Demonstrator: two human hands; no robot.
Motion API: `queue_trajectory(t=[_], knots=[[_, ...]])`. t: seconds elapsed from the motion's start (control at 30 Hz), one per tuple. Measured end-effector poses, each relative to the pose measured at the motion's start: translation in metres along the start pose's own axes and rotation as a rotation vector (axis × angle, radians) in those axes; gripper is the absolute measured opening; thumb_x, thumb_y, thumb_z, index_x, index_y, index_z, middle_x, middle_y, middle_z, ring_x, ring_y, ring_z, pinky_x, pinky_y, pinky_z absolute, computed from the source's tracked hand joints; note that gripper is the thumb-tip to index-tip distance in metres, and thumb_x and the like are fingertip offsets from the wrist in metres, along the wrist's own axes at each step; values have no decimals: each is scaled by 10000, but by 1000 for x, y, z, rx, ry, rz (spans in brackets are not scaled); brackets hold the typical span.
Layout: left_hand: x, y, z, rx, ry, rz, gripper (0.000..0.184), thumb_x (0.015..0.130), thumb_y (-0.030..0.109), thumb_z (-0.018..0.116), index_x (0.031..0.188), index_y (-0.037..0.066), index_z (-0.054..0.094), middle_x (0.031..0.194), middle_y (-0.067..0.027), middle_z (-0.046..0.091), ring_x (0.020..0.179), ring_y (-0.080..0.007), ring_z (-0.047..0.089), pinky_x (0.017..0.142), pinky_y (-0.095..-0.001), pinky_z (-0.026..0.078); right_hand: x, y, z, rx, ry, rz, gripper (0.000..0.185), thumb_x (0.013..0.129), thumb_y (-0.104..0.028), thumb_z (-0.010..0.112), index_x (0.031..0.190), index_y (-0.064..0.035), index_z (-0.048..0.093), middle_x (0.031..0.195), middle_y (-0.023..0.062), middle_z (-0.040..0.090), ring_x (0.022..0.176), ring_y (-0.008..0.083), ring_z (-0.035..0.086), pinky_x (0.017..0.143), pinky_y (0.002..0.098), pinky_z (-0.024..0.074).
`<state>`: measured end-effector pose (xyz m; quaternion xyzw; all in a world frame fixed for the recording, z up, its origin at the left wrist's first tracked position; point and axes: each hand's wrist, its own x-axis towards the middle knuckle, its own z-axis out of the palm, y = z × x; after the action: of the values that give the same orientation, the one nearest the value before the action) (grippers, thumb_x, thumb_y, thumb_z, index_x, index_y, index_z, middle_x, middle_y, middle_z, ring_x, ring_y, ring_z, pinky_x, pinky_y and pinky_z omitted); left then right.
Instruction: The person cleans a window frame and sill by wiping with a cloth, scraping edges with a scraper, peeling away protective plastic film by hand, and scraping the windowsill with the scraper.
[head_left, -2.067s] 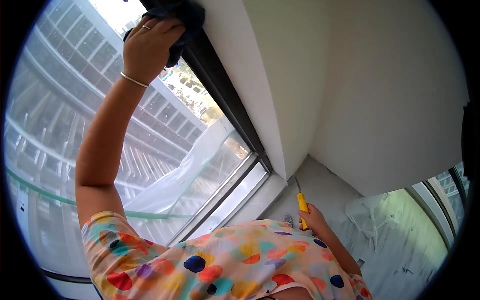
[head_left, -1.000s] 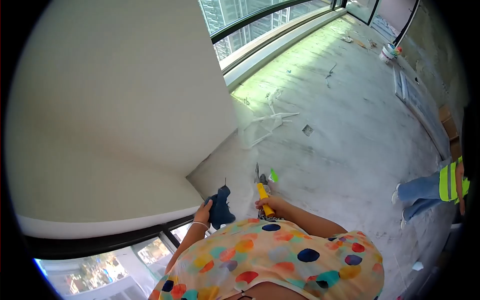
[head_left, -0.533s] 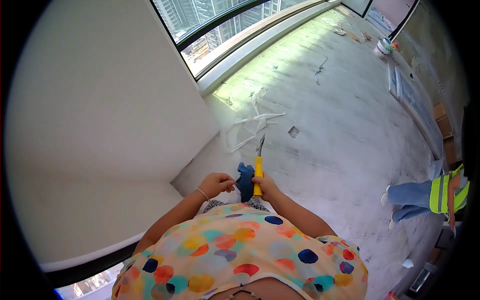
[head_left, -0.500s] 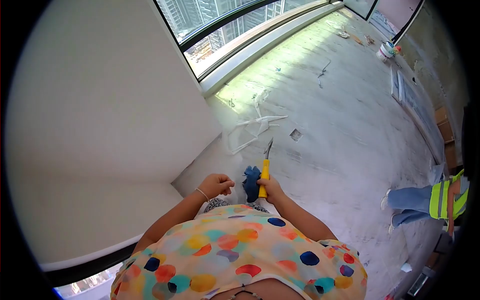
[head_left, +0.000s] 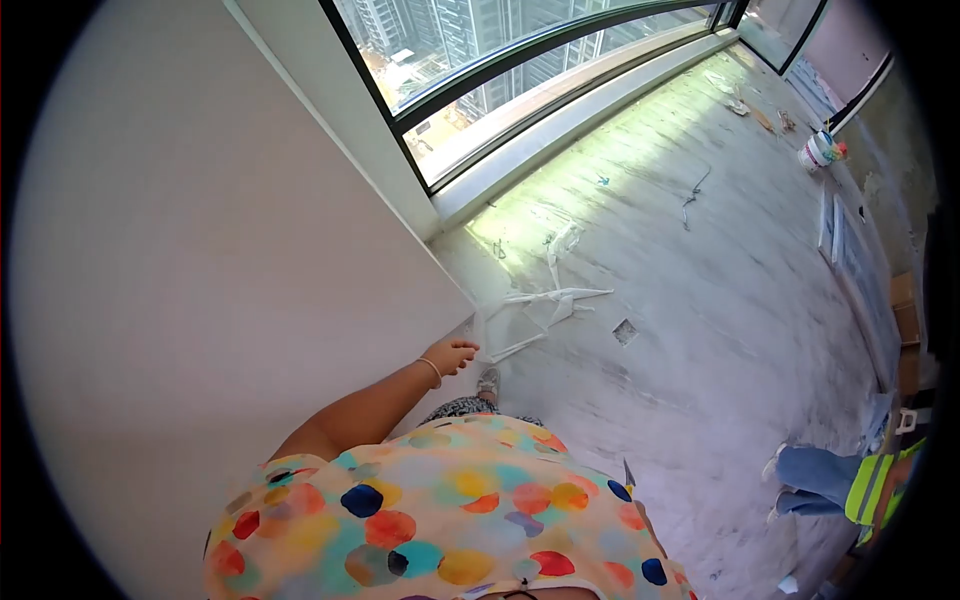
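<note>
My left hand (head_left: 452, 356) is stretched forward near the lower corner of the white wall, its fingers loosely bent and apart, with nothing in them. A bracelet is on its wrist. Below it shows a shoe (head_left: 488, 384) on the floor. My right hand is hidden behind the dotted shirt (head_left: 450, 510). Only the pointed metal blade (head_left: 629, 477) of the yellow-handled tool sticks out past the shirt's right side. The blue cloth is out of sight.
White plastic strips (head_left: 555, 297) lie on the grey floor (head_left: 700, 330) ahead. A white wall (head_left: 230, 250) fills the left; windows (head_left: 530, 90) run beyond it. A person in a yellow vest (head_left: 868, 490) stands at right. Farther off are a bucket (head_left: 817, 151) and cardboard boxes (head_left: 905, 308).
The view has turned and moved forward. My right hand, with the yellow tool and blue cloth, has gone down out of sight on the right. My left hand has reached forward, its fingers looser.
</note>
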<state>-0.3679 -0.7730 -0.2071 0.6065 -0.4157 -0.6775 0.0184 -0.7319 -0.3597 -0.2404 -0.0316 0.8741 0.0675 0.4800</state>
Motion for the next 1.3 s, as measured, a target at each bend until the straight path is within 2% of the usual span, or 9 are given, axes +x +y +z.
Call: queue_trajectory(t=[0.13, 0.4, 0.93, 1.0, 1.03, 1.07, 1.13, 1.2, 1.3], knots=[[93, 40, -2, -440, 88, -120, 169, 886, 180, 544, 1005, 138, 656, 790, 25, 607, 646, -92, 527, 573, -267, 450, 0, -37, -6, 124, -3, 34, 363, 715, -99, 642, 1019, 92, 584, 933, 181, 635, 813, 286, 647, 691, 368, 521], [199, 152, 13, -578, 337, -162, 220, 911, 164, 488, 1094, 160, 610, 775, 2, 612, 577, -92, 529, 472, -252, 430, 31, -126, -82, 210, 22, -8, 364, 723, -84, 635, 1042, 80, 569, 933, 171, 623, 817, 284, 634, 701, 364, 512], [337, 281, -181, -710, 798, -27, 599, 864, 37, 502, 1415, 175, 313, 754, -28, 614, 530, -89, 525, 443, -266, 417, 40, -284, -269, 244, 119, -36, 382, 727, -61, 612, 1083, 49, 530, 950, 164, 598, 834, 279, 606, 737, 364, 485], [359, 298, -209, -701, 853, -67, 470, 860, 31, 519, 1306, 155, 436, 720, -21, 603, 536, -96, 532, 441, -260, 415, 45, -280, -256, 162, 85, -50, 397, 723, -89, 628, 1088, 42, 540, 970, 176, 613, 859, 283, 615, 748, 374, 488], [400, 280, -238, -680, 832, -35, 195, 859, 44, 532, 1036, 114, 572, 670, 0, 586, 527, -95, 531, 435, -246, 420, 44, -274, -250, 124, 74, -47, 405, 721, -103, 636, 1090, 39, 545, 980, 182, 620, 872, 286, 620, 754, 380, 489], [415, 280, -261, -676, 719, -77, 277, 865, 53, 488, 1137, 102, 508, 722, -22, 593, 567, -112, 552, 473, -270, 442, 37, -269, -246, 90, 61, -26, 406, 721, -104, 637, 1091, 38, 546, 980, 182, 620, 873, 286, 620, 755, 380, 489], [418, 291, -278, -650, 732, -110, 150, 845, 45, 527, 984, 99, 523, 710, -13, 583, 578, -103, 561, 485, -254, 443, 25, -277, -239, 73, 29, 14, 408, 721, -106, 638, 1091, 38, 546, 981, 182, 621, 875, 286, 620, 756, 380, 489], [429, 303, -293, -673, 799, -99, 233, 813, 19, 575, 1016, 118, 518, 716, -15, 588, 591, -104, 574, 490, -248, 439, 13, -291, -239, 68, 12, 51, 410, 720, -108, 640, 1092, 37, 547, 982, 182, 622, 876, 287, 620, 758, 380, 490], [434, 309, -306, -618, 780, -128, 503, 816, 8, 573, 1272, 167, 431, 766, -19, 605, 621, -111, 585, 509, -257, 451, -2, -294, -237, 70, -8, 87, 412, 720, -112, 642, 1093, 36, 548, 983, 182, 623, 879, 287, 621, 760, 380, 490]])
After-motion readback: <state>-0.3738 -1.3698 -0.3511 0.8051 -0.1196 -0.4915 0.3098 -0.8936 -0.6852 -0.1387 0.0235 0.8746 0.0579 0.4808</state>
